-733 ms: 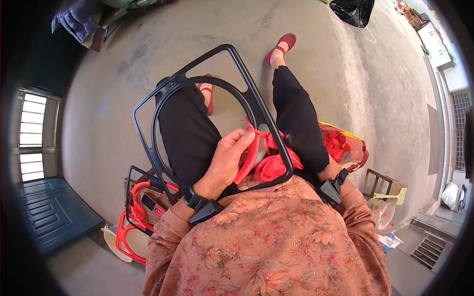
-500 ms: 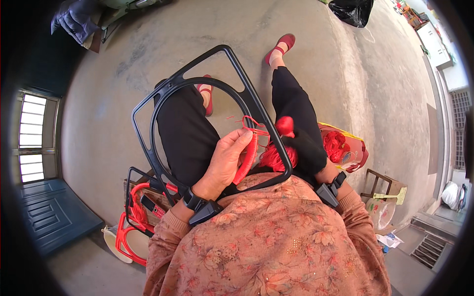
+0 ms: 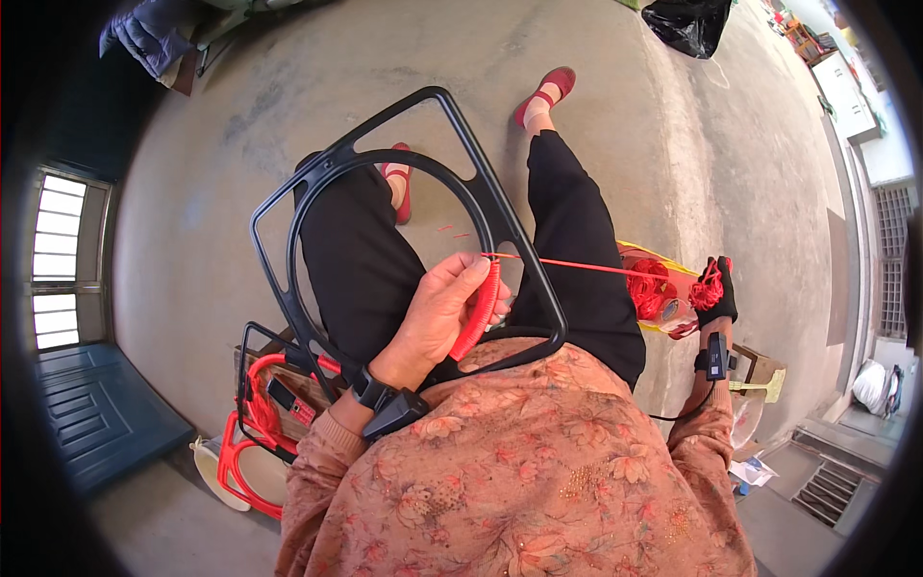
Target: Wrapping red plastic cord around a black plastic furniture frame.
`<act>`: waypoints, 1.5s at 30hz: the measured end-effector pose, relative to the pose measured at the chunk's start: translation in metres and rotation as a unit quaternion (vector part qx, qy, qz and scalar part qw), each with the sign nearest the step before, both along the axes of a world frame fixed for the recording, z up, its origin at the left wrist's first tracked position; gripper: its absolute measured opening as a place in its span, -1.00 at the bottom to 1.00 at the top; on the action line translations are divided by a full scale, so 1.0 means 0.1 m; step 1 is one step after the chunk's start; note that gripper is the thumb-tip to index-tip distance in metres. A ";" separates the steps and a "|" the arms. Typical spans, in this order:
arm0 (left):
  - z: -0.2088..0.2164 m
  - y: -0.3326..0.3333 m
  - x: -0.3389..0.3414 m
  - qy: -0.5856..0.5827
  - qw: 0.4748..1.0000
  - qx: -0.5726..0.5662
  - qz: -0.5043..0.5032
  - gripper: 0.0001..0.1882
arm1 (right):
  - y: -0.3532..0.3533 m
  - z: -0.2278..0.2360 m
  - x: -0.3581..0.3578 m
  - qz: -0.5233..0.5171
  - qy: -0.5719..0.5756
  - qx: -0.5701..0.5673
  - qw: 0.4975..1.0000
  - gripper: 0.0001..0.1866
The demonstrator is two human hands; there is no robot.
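A black frame (image 3: 502, 207) with a round inner ring rests across my lap. Part of its ring is wrapped in tight coils of red cord (image 3: 478, 322). My left hand (image 3: 442, 313) is closed around that wrapped stretch, its thumb near the upper end of the coils. From there a strand of red cord (image 3: 591, 265) runs straight out to the right. At its other end my right hand (image 3: 723, 300), in a black glove, is closed on a bundle of red cord (image 3: 707, 288), well apart from the frame.
Beside my right leg is a bag (image 3: 681, 286) with a yellow edge, holding red cord. At my left lie a red frame (image 3: 232, 471), another black frame (image 3: 242, 370) and a dark handheld device (image 3: 281, 394). A black plastic bag (image 3: 685, 24) sits on the far floor.
My right hand has swung out to the right with the cord bundle, drawing the strand straight. Loose loops at the coil's end are gone. My left hand keeps its grip, barely shifted.
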State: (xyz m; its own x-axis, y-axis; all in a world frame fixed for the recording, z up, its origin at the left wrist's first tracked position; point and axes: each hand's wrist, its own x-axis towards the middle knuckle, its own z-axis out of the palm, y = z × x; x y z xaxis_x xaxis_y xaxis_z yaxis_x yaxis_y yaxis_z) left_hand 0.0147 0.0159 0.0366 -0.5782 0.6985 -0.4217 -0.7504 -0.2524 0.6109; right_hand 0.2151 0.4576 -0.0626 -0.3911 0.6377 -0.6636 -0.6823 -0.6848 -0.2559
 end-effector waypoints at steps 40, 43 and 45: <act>-0.16 0.10 0.04 0.000 0.996 0.055 0.071 -0.79 | -2.54 1.21 -1.65 0.597 -0.072 0.520 0.607 -0.48; -0.21 0.09 0.06 0.005 0.993 0.074 0.089 -0.82 | -2.50 1.23 -1.42 0.688 -0.136 0.437 0.563 -0.52; -0.24 0.04 0.01 -0.013 0.991 0.129 0.039 -0.77 | -2.49 1.13 -1.26 0.698 -0.167 0.467 0.517 -0.57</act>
